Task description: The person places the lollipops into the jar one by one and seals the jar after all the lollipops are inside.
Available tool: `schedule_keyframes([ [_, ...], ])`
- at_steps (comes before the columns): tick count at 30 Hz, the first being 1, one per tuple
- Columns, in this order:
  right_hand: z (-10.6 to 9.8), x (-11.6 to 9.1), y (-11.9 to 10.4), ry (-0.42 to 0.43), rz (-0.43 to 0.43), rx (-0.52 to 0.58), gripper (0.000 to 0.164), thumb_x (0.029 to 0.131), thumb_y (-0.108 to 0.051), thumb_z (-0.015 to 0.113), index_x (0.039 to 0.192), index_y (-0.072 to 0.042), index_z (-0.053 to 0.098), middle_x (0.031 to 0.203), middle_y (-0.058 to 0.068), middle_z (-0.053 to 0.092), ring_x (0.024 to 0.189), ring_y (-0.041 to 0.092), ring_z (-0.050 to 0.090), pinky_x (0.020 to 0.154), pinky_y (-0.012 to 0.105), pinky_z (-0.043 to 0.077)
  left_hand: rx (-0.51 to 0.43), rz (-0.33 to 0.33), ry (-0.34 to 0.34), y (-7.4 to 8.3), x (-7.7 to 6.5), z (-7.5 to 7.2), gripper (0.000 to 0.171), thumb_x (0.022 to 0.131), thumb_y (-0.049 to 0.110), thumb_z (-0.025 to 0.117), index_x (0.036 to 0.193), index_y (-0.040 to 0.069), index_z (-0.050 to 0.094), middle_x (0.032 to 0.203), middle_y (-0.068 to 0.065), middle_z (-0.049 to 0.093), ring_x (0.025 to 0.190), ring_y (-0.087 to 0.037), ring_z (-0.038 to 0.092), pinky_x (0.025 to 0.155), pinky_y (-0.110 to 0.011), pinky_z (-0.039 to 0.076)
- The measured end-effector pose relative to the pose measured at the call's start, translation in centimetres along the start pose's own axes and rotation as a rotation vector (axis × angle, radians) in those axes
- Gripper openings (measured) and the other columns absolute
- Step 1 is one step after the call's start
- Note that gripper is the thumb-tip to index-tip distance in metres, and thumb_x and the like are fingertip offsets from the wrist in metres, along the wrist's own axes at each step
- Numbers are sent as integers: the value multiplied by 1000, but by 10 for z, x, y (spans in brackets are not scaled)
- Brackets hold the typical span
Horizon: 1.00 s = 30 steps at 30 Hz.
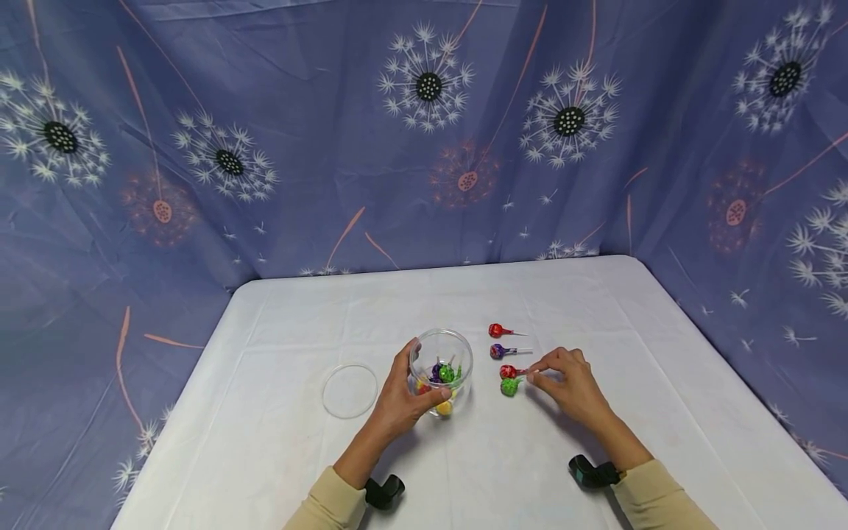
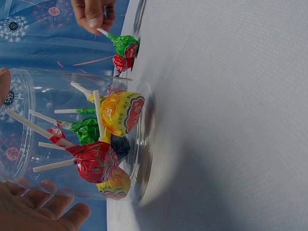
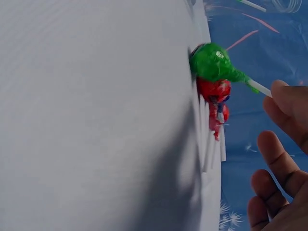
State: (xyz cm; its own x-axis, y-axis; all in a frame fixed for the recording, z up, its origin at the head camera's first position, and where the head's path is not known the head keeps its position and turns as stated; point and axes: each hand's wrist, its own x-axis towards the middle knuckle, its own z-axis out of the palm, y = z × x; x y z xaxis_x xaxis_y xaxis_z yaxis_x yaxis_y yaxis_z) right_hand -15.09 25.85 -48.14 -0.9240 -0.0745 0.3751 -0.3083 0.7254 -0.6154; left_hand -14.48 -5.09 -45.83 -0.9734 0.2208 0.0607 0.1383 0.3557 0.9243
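Note:
My left hand (image 1: 402, 397) grips a clear plastic jar (image 1: 442, 340), thumb on the near side and fingers round the far side. Several wrapped lollipops lie inside; a red lollipop (image 2: 96, 161) and a yellow lollipop (image 2: 118, 113) show plainly through the wall in the left wrist view. To the right, my right hand (image 1: 568, 383) pinches the white stick of a green lollipop (image 3: 211, 62) between thumb and forefinger. The green head is beside a red lollipop (image 1: 508, 372) on the table. My other right fingers are loosely bent.
Behind these lie a purple lollipop (image 1: 497, 351) and another red lollipop (image 1: 495, 330), sticks pointing right. A clear round lid (image 1: 324, 397) lies left of the jar on the white-covered table (image 1: 278, 331). A blue patterned curtain (image 1: 318, 147) hangs round the back and sides.

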Motion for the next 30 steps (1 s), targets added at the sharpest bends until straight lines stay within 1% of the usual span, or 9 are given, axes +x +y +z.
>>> schedule_keyframes([
  [5,-3,4,-6,24,-6,6,12,75,-8,77,77,-19,72,85,-2,59,89,13,39,74,31,27,-2,6,1,0,0,1,101,72,47,78,151,21,19,153,-7,29,140,-30,31,115,-53,26],
  [11,-10,11,-17,24,17,8,5,78,-13,76,80,-16,72,88,-2,60,95,13,40,75,32,30,0,9,3,0,-1,1,101,73,47,78,151,21,19,153,-7,28,141,-30,31,115,-54,25],
  [17,-18,23,-36,72,-45,74,7,76,-12,77,80,-17,72,88,-5,60,95,6,38,77,32,31,1,8,4,1,-1,0,101,73,47,77,151,21,19,154,-6,28,141,-30,31,115,-54,25],
  [20,-22,30,-49,87,-70,104,6,78,-12,76,80,-15,73,89,-5,60,95,4,38,78,33,32,4,4,5,2,-1,0,100,73,47,77,150,21,19,154,-6,28,141,-30,31,115,-54,25],
  [26,-28,43,-76,88,-102,169,5,79,-13,76,82,-15,73,91,-5,59,98,4,39,79,32,35,1,2,5,1,-1,0,100,72,46,78,150,22,20,153,-6,30,140,-31,32,115,-54,26],
  [30,-28,52,-91,90,-149,231,7,79,-11,76,82,-17,73,91,-3,59,98,5,40,80,30,34,-1,9,4,1,-1,0,101,73,45,78,151,21,19,153,-6,30,140,-32,32,114,-54,26],
])
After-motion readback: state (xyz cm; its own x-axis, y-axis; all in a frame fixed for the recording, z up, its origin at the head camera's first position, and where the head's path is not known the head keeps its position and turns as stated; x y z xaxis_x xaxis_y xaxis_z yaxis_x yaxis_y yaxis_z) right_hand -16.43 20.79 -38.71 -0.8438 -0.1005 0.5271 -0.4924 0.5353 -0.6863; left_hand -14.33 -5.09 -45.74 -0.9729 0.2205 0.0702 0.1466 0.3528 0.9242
